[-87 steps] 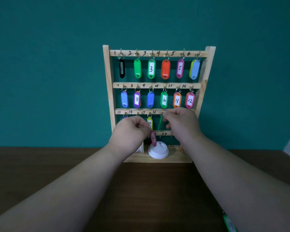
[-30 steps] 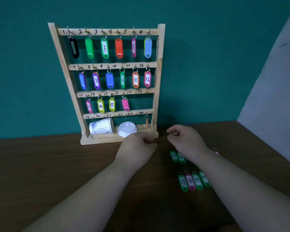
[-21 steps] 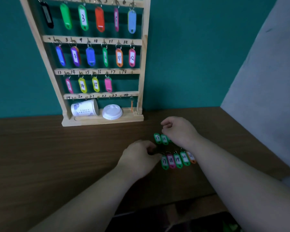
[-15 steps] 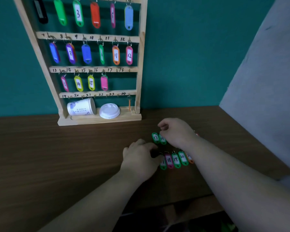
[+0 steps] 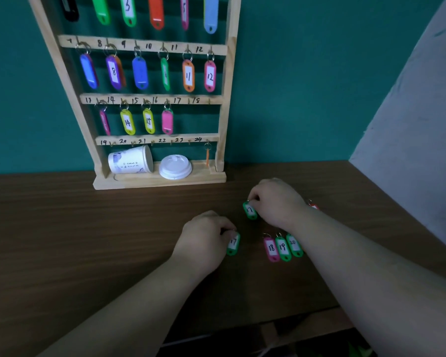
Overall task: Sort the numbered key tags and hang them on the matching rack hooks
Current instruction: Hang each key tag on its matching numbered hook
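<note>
Pulled left from the other tags [image 5: 282, 247], tag 17 [image 5: 233, 244] is pinched by the left hand [image 5: 204, 243]; another green tag [image 5: 250, 210] is pinched by the right hand [image 5: 276, 202]. Beyond both, a tipped cup [image 5: 130, 161] lies on the rack [image 5: 139, 182].

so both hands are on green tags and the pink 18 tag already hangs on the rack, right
No: the pink 18 tag lies on the table beside the green 19 tag, not on the rack, as the head view shows. The left hand and right hand are on green tags.

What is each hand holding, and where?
Left hand pinches green tag 17 by its ring end; right hand pinches a second green tag by its ring end.
</note>
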